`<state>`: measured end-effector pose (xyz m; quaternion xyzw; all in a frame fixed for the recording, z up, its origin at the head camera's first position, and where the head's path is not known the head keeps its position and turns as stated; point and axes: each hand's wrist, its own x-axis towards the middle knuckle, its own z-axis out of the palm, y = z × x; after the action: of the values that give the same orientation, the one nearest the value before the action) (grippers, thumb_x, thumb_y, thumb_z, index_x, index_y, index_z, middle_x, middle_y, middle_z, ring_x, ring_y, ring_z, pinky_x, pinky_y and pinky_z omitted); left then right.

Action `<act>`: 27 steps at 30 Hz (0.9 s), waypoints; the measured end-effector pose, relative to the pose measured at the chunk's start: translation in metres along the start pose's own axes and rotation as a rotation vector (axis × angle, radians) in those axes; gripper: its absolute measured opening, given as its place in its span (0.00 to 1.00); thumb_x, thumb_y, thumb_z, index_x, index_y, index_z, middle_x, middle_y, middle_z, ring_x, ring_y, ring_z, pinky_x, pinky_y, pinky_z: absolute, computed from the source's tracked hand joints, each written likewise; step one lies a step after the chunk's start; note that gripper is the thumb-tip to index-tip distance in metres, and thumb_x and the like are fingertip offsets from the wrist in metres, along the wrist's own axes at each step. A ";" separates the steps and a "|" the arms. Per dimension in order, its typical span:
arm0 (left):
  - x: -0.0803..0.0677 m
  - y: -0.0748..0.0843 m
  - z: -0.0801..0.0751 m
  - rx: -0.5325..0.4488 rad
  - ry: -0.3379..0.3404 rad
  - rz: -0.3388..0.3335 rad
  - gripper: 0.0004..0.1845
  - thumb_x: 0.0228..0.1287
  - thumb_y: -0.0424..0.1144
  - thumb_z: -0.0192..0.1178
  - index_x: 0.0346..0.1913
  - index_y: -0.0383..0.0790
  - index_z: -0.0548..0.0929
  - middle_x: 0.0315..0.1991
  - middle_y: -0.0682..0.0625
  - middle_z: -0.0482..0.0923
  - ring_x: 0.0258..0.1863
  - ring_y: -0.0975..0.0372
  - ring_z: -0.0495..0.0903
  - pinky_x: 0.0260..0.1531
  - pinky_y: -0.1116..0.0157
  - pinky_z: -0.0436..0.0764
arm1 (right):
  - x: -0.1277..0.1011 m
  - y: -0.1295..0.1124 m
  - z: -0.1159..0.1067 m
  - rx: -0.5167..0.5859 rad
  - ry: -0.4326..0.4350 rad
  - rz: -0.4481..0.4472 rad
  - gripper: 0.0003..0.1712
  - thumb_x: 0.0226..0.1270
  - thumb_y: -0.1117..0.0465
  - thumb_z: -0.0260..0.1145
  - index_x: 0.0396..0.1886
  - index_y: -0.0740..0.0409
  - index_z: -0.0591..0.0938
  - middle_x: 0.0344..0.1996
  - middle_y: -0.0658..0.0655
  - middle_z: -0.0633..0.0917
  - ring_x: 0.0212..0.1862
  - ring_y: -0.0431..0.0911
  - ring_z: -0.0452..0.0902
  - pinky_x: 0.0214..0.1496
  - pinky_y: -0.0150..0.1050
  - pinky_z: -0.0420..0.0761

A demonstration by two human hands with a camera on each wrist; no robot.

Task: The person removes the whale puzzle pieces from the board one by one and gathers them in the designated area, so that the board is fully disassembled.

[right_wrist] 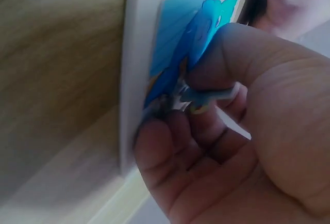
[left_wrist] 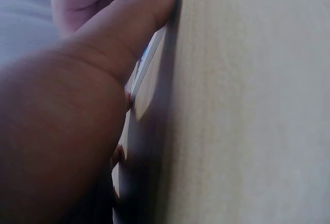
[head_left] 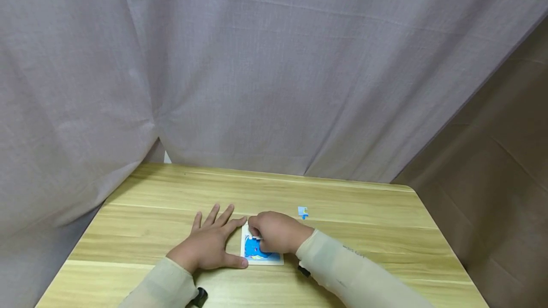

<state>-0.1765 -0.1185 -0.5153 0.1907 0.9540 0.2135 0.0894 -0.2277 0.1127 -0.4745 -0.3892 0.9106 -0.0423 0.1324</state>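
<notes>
A small puzzle board (head_left: 257, 254) with a white frame and a blue picture lies on the wooden table (head_left: 368, 232). My left hand (head_left: 211, 241) lies flat beside it, fingers spread, its thumb (left_wrist: 131, 22) pressed against the board's left edge (left_wrist: 149, 64). Over the board's upper part my right hand (head_left: 267, 232) is curled. In the right wrist view its thumb and fingers (right_wrist: 242, 74) pinch a blue puzzle piece (right_wrist: 206, 96) right at the board's picture (right_wrist: 180, 33). A loose blue piece (head_left: 303, 212) lies on the table just beyond the right hand.
Grey curtains (head_left: 274, 70) hang behind and to the left of the table. A brown wall (head_left: 492, 165) stands on the right. Bare table surface stretches to the right and beyond the hands.
</notes>
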 end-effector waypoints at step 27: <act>0.001 0.001 0.001 0.012 -0.001 -0.011 0.60 0.43 0.88 0.61 0.81 0.71 0.61 0.88 0.50 0.44 0.86 0.41 0.36 0.74 0.25 0.35 | -0.029 0.055 -0.023 0.222 0.208 0.085 0.19 0.82 0.60 0.58 0.62 0.41 0.87 0.45 0.41 0.85 0.42 0.34 0.77 0.52 0.37 0.82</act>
<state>-0.1766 -0.1169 -0.5159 0.1864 0.9562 0.2072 0.0901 -0.2531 0.1718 -0.4566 -0.3266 0.9248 -0.1773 0.0813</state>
